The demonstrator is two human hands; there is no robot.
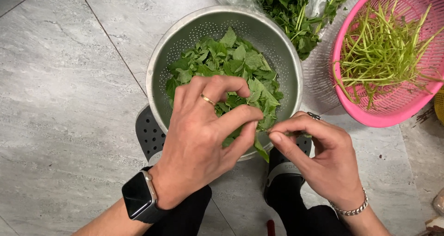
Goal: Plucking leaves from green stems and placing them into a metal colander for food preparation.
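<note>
Bright, even overhead light, soft shadows beneath the metal colander (185, 37) on the grey floor (69, 102), mild sheen on its rim, sharp focus throughout, slight wide-angle stretch at the edges, colours vivid

The picked leaves (231, 65) are deep green and lie in a dull silver metal colander (277, 41) dotted with fine holes. The stripped stems (379, 55) are paler yellow-green, in a bright pink latticed basket (370, 118). The floor (60, 88) is grey veined stone tile. The left hand (203, 134) wears a gold ring (207, 100) and a black watch (138, 196); the right hand (319, 152) wears a silver chain bracelet (352, 210).
</note>
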